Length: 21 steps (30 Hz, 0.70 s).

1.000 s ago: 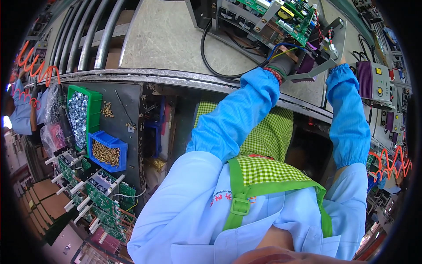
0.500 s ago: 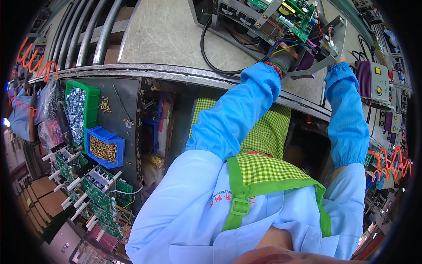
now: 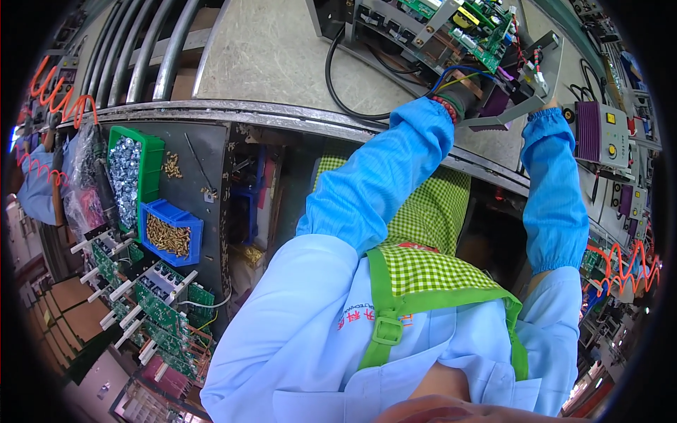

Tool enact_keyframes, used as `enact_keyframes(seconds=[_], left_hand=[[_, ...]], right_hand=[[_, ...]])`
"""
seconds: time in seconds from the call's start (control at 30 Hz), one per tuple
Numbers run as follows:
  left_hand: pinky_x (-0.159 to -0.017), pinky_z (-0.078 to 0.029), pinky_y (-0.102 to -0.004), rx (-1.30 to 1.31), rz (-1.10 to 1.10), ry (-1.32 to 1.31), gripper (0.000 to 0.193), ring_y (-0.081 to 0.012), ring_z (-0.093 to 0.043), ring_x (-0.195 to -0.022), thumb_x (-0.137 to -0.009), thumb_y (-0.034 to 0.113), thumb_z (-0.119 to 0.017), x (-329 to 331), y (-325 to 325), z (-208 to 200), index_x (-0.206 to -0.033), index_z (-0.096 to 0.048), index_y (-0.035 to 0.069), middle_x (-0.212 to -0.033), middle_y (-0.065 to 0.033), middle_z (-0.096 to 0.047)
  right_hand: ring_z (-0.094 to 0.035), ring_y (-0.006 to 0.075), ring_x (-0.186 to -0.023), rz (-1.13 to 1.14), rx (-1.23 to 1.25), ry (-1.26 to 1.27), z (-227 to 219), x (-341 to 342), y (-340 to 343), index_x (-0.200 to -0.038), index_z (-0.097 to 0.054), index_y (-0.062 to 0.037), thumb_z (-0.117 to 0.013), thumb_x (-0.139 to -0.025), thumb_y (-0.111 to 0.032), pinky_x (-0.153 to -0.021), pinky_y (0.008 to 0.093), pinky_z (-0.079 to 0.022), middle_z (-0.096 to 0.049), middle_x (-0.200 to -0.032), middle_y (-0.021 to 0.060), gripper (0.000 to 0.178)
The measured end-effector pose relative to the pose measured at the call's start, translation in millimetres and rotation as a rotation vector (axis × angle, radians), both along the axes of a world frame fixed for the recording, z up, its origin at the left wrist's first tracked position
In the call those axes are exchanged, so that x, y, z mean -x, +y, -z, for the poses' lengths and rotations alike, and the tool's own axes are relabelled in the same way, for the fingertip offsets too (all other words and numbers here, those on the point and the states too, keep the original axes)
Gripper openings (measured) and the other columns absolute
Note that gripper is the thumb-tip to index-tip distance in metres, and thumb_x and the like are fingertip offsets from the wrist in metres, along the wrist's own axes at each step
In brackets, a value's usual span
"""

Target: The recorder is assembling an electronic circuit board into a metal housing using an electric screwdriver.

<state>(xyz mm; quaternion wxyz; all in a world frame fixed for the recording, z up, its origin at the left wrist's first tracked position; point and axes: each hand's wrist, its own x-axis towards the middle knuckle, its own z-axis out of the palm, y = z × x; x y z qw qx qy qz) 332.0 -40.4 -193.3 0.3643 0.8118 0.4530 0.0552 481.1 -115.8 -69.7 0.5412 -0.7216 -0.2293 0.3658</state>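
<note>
A green bin [image 3: 152, 169] of silvery metal parts stands beside a blue bin [image 3: 197, 238] of brass-coloured screws. Green circuit boards [image 3: 161, 299] sit nearby; metal rollers [image 3: 175, 53] line the upper left.

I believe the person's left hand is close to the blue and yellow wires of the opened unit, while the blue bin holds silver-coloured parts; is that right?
Not quite: the head view shows that the blue bin holds brass-coloured parts. The rest stands: the left hand is close to the blue and yellow wires of the opened unit.
</note>
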Motion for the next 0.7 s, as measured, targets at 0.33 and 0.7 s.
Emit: enact_keyframes(seconds=[0.33,0.7], left_hand=[[-0.091,-0.044,-0.0507,0.027,0.532,0.077,0.042,-0.0410,-0.059,-0.103,-0.077,0.037,-0.059,14.6,10.5,-12.5,-0.113,-0.064,0.017,-0.114,-0.0200,-0.061],[-0.086,-0.047,-0.0450,0.035,0.205,-0.168,0.039,-0.0354,-0.061,-0.101,-0.079,0.041,-0.056,24.0,6.4,-37.6,-0.100,-0.069,0.011,-0.112,-0.0165,-0.062]], right_hand=[[-0.060,0.0206,-0.089,0.013,0.011,0.006,2.8,-0.6,3.2,-0.129,-0.043,-0.0031,-0.047,-0.095,-0.028,-0.080,0.0331,-0.049,-0.062,-0.095,0.0097,0.043],[-0.060,0.0209,-0.089,0.043,0.003,0.025,8.2,1.9,5.0,-0.128,-0.045,-0.0029,-0.046,-0.095,-0.029,-0.080,0.0332,-0.049,-0.062,-0.095,0.0097,0.042]])
